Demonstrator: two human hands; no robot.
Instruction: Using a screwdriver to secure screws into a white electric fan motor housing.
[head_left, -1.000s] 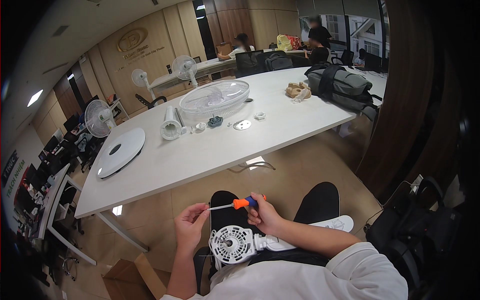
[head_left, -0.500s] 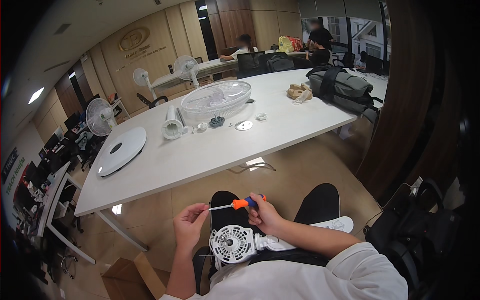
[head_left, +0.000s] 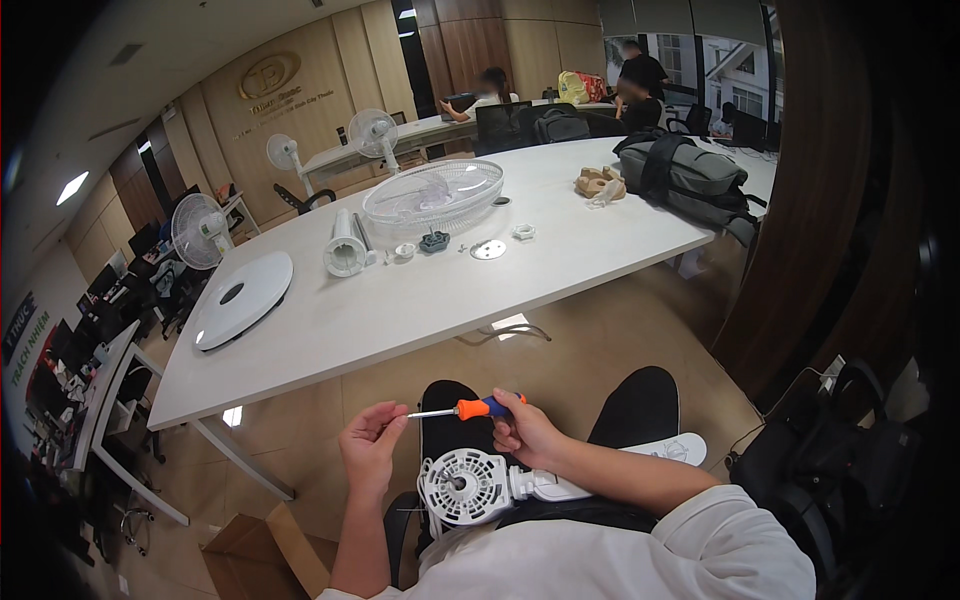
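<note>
My right hand (head_left: 525, 432) grips the blue end of an orange and blue screwdriver (head_left: 478, 407), its shaft pointing left. At the tip, the thumb and fingers of my left hand (head_left: 372, 440) are pinched together; anything small between them is too tiny to make out. Across my lap lies a white fan motor housing (head_left: 463, 487), its round slotted face up and a shaft hole in the middle. A white neck and control stem (head_left: 665, 450) run from it to the right, under my right forearm.
On the white table (head_left: 420, 330) ahead lie a fan cage (head_left: 435, 195), a round base (head_left: 243, 300), a tube (head_left: 345, 252), a dark knob (head_left: 434, 241) and a metal disc (head_left: 488, 250). A grey backpack (head_left: 690, 175) rests at right. A cardboard box (head_left: 265, 555) stands on the floor.
Both hands have shifted slightly left with the screwdriver, which stays with its tip at my left fingers. The motor housing stays in place on my lap.
</note>
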